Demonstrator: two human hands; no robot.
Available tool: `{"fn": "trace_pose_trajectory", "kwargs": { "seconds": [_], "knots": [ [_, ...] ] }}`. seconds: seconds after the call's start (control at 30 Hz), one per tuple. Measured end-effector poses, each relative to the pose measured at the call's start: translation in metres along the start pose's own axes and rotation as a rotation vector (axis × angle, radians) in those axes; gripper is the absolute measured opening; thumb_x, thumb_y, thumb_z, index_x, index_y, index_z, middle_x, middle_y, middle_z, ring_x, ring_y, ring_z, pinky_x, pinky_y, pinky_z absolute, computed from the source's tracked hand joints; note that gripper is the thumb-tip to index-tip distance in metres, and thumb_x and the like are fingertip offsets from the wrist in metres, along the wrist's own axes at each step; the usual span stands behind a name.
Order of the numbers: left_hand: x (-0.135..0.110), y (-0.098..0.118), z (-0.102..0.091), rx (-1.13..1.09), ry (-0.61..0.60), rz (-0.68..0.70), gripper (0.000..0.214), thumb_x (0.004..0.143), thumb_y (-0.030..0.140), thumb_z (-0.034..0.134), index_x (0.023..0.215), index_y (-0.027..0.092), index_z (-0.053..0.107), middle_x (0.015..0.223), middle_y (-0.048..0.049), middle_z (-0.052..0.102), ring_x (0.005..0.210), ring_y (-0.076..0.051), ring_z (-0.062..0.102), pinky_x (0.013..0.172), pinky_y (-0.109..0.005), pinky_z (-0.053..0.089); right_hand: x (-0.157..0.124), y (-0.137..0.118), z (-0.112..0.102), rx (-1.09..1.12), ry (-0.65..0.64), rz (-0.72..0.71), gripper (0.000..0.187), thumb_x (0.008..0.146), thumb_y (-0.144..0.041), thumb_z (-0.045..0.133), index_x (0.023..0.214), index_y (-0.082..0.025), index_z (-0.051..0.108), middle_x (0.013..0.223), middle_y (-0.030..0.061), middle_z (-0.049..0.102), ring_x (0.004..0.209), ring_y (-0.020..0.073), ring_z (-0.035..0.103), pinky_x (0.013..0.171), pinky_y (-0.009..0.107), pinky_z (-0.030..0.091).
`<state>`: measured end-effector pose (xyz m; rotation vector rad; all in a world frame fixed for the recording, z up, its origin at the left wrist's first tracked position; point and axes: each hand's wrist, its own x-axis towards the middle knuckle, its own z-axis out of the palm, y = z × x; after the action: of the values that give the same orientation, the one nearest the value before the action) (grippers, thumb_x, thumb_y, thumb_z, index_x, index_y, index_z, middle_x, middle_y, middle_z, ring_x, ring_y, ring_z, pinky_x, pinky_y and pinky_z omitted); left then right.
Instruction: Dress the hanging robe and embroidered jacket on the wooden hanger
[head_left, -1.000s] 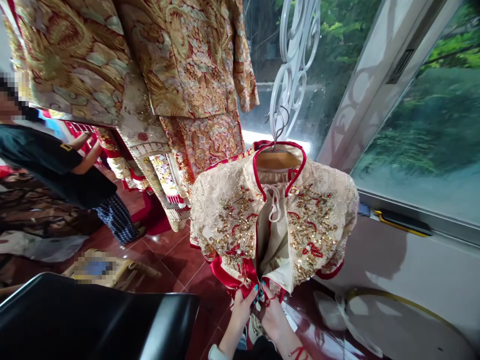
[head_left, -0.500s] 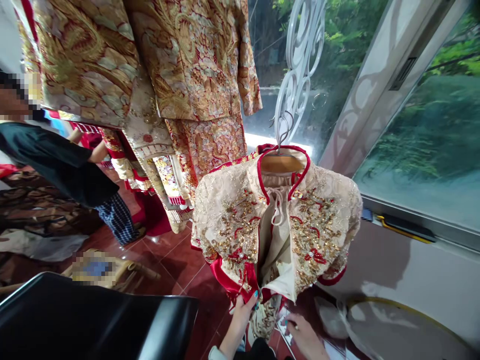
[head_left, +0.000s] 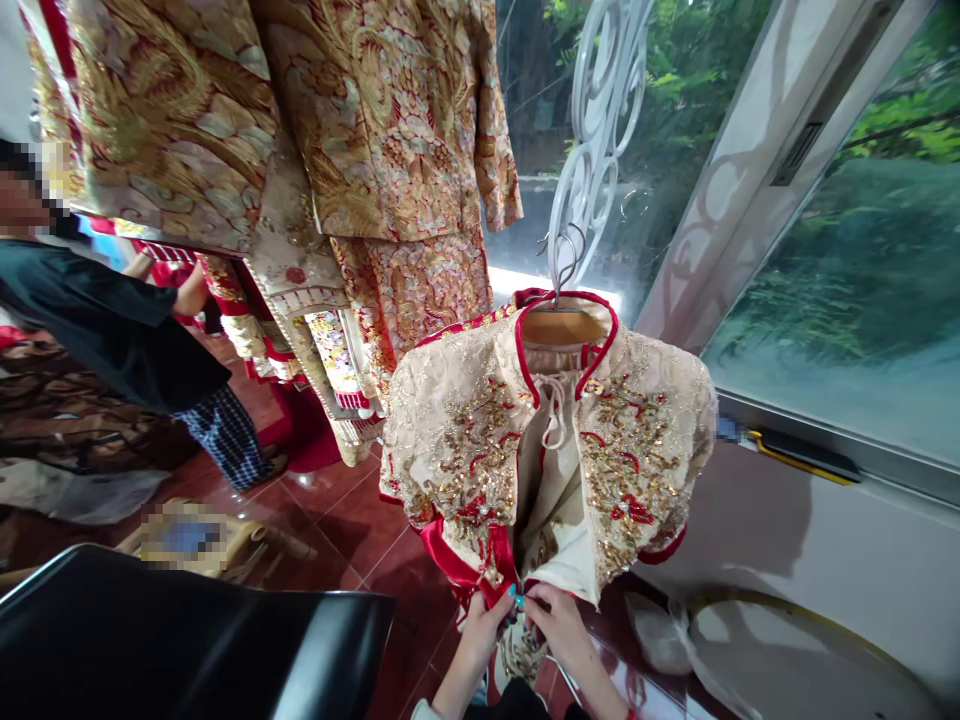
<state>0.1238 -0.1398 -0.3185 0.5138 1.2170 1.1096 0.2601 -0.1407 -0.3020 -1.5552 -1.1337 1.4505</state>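
A cream jacket (head_left: pixel 465 440) with gold and red beadwork and red trim hangs open on a wooden hanger (head_left: pixel 559 322), hooked on a white scrollwork rack (head_left: pixel 592 150). Both my hands meet at its bottom front edge. My left hand (head_left: pixel 484 625) pinches the red-trimmed left hem. My right hand (head_left: pixel 559 625) is closed on the right hem beside it, fingertips touching the left hand's. Cream lining shows between the two front panels.
Gold and red embroidered garments (head_left: pixel 375 120) hang at upper left. Another person in a dark top (head_left: pixel 112 330) stands at left by them. A black glossy chair back (head_left: pixel 187 650) fills the lower left. Windows (head_left: pixel 847 250) and a white ledge (head_left: pixel 825 540) run along the right.
My right hand, which had dropped low and away from the jacket half a second ago, has come back up to the hem beside my left hand.
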Motion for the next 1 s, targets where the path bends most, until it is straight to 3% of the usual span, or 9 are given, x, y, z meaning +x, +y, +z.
{"fn": "trace_pose_trajectory", "kwargs": {
  "seconds": [0.1, 0.33, 0.47, 0.6, 0.8, 0.9, 1.0],
  "knots": [
    [-0.004, 0.000, -0.001, -0.025, 0.007, -0.020, 0.052, 0.042, 0.056, 0.089, 0.067, 0.015, 0.066, 0.061, -0.0003, 0.066, 0.059, -0.015, 0.059, 0.062, -0.027, 0.046, -0.002, 0.000, 0.001, 0.057, 0.004, 0.048, 0.030, 0.064, -0.050, 0.073, 0.060, -0.022, 0.064, 0.046, -0.0025, 0.056, 0.039, 0.0134, 0.045, 0.043, 0.026, 0.033],
    [-0.010, 0.004, -0.001, -0.074, -0.030, -0.016, 0.050, 0.043, 0.051, 0.090, 0.069, 0.014, 0.069, 0.061, -0.0015, 0.068, 0.058, -0.015, 0.060, 0.061, -0.026, 0.046, -0.004, -0.003, 0.005, 0.121, 0.019, -0.013, 0.032, 0.059, -0.047, 0.076, 0.051, -0.019, 0.062, 0.045, -0.0025, 0.054, 0.045, 0.0120, 0.044, 0.049, 0.025, 0.033],
    [-0.009, 0.003, -0.002, -0.026, -0.013, 0.025, 0.053, 0.046, 0.055, 0.087, 0.075, 0.014, 0.071, 0.068, -0.0049, 0.071, 0.067, -0.020, 0.064, 0.068, -0.030, 0.049, -0.010, -0.009, 0.006, 0.296, -0.018, 0.110, 0.023, 0.062, -0.038, 0.072, 0.054, -0.020, 0.061, 0.048, -0.0038, 0.051, 0.048, 0.0109, 0.041, 0.049, 0.025, 0.031],
    [-0.003, 0.000, 0.000, 0.014, -0.020, 0.088, 0.054, 0.046, 0.059, 0.085, 0.070, 0.014, 0.070, 0.066, -0.0060, 0.070, 0.069, -0.022, 0.064, 0.072, -0.032, 0.049, -0.013, -0.027, 0.005, 0.431, -0.136, 0.261, 0.022, 0.062, -0.036, 0.068, 0.055, -0.020, 0.056, 0.050, -0.0049, 0.049, 0.046, 0.0082, 0.033, 0.045, 0.023, 0.024],
    [0.013, -0.004, 0.011, 0.111, -0.061, 0.105, 0.060, 0.044, 0.071, 0.079, 0.058, 0.015, 0.063, 0.056, -0.0046, 0.064, 0.058, -0.019, 0.059, 0.063, -0.031, 0.047, -0.001, -0.052, 0.014, 0.356, 0.089, 0.234, 0.021, 0.056, -0.038, 0.064, 0.056, -0.019, 0.055, 0.049, -0.0054, 0.047, 0.047, 0.0079, 0.034, 0.046, 0.023, 0.024],
    [0.017, -0.002, 0.013, 0.228, -0.068, 0.119, 0.066, 0.050, 0.077, 0.070, 0.070, 0.015, 0.065, 0.068, -0.0077, 0.069, 0.067, -0.022, 0.063, 0.067, -0.033, 0.048, 0.005, -0.058, 0.011, 0.333, 0.088, 0.222, 0.022, 0.055, -0.040, 0.061, 0.058, -0.019, 0.054, 0.049, -0.0056, 0.047, 0.047, 0.0082, 0.035, 0.048, 0.023, 0.025],
    [0.013, 0.004, 0.006, 0.449, -0.059, 0.092, 0.055, 0.066, 0.070, 0.064, 0.072, 0.015, 0.064, 0.066, -0.0079, 0.067, 0.067, -0.023, 0.064, 0.066, -0.033, 0.047, 0.008, -0.057, 0.005, 0.306, 0.067, 0.225, 0.022, 0.053, -0.039, 0.062, 0.057, -0.020, 0.052, 0.048, -0.0048, 0.047, 0.048, 0.0091, 0.036, 0.048, 0.023, 0.025]
  ]
}}
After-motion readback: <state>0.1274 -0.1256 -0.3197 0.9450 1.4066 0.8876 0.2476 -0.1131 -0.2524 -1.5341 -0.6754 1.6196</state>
